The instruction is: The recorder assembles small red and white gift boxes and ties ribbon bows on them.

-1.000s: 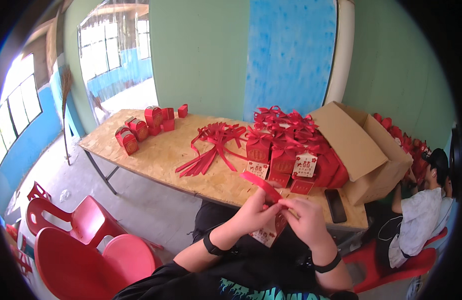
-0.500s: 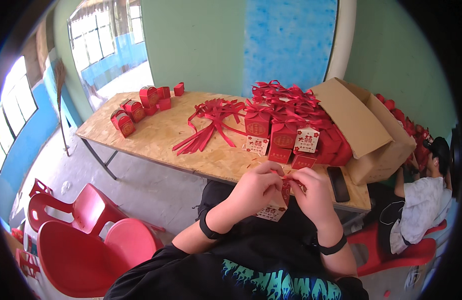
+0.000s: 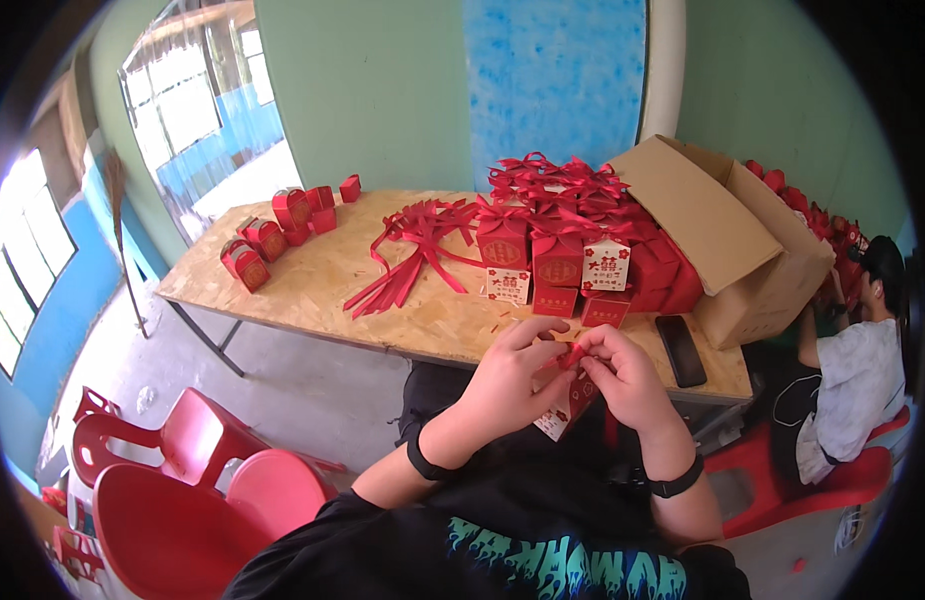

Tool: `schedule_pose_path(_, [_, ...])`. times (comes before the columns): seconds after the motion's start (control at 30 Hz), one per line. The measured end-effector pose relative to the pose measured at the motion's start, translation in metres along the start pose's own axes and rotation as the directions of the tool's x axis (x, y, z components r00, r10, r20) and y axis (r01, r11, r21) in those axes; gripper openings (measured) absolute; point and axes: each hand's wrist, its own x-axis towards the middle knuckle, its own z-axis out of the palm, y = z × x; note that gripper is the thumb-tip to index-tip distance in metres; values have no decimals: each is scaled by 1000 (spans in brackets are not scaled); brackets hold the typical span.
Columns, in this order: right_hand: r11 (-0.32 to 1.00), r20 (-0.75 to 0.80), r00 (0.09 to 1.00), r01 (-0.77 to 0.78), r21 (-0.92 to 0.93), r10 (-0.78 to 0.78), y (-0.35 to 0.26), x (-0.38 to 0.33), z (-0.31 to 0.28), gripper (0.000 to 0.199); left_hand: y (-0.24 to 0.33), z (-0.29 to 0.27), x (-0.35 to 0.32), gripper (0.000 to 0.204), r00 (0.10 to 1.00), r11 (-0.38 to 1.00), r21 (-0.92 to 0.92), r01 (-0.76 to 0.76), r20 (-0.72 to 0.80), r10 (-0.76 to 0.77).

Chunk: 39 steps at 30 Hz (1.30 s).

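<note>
Over my lap, just off the table's front edge, both hands work at the top of a small red and white gift box (image 3: pixel 559 416). My left hand (image 3: pixel 515 378) has its fingers closed at a red ribbon (image 3: pixel 572 354) on top of the box. Thumb and forefinger of my right hand (image 3: pixel 622 378) pinch the same ribbon from the other side. A loose end hangs below my right hand. My fingers hide part of the box top.
Ribbon-tied boxes (image 3: pixel 557 262) are stacked on the wooden table (image 3: pixel 322 262), beside loose red ribbons (image 3: pixel 407 265). More red boxes (image 3: pixel 265 238) stand at left. A phone (image 3: pixel 680 350) and open carton (image 3: pixel 757 280) lie right. Red chairs (image 3: pixel 172 520) stand left; a person (image 3: pixel 850 370) sits right.
My hands have drawn closer together at the ribbon. The box has tilted, showing more of its red side. The whole view has shifted slightly.
</note>
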Motion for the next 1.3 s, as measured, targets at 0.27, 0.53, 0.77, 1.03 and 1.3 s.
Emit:
schedule_pose_path(0.27, [983,-23,995,95,-154,-99,0,6,-3,8,-24,-2,-1,10,998,980,-196,44,47,-35])
schedule_pose_path(0.53, [943,-212,977,-80,-322,11,15,12,-7,14,-87,-15,-12,16,902,517,-751,410,250,-352])
schedule_pose_path(0.77, [873,-209,976,-52,-484,-57,28,12,-16,14,-112,-35,-17,14,872,539,-717,441,202,-445])
schedule_pose_path(1.03, [782,-299,939,-55,-621,-171,37,23,-16,12,-95,-35,-16,10,799,724,-355,591,139,-585])
schedule_pose_path(1.3, [889,-288,955,-76,-452,-65,57,22,-29,13,-96,-16,-15,15,908,877,-247,411,23,-419])
